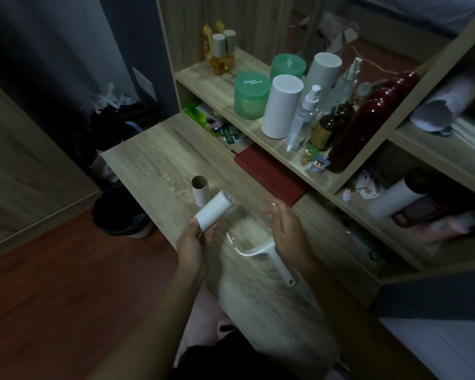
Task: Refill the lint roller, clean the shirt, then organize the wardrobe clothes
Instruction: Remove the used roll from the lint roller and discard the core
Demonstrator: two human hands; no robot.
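My left hand (pixel 194 244) grips a white lint roller refill (pixel 214 211) by its near end, tilted up over the wooden desk (pixel 154 160). Just behind it an empty cardboard core (pixel 200 189) stands upright on the desk. My right hand (pixel 287 229) holds the white lint roller handle (pixel 269 255), whose bare frame points left toward the refill and whose grip end hangs below my wrist. The handle is motion-blurred. Refill and frame are apart.
A shelf unit (pixel 258 127) behind the desk carries two more white rolls (pixel 281 105), green tubs (pixel 250 94), a spray bottle (pixel 303 116) and dark bottles. A red notebook (pixel 272 176) lies under the shelf. A black bin (pixel 121 212) stands on the floor to the left.
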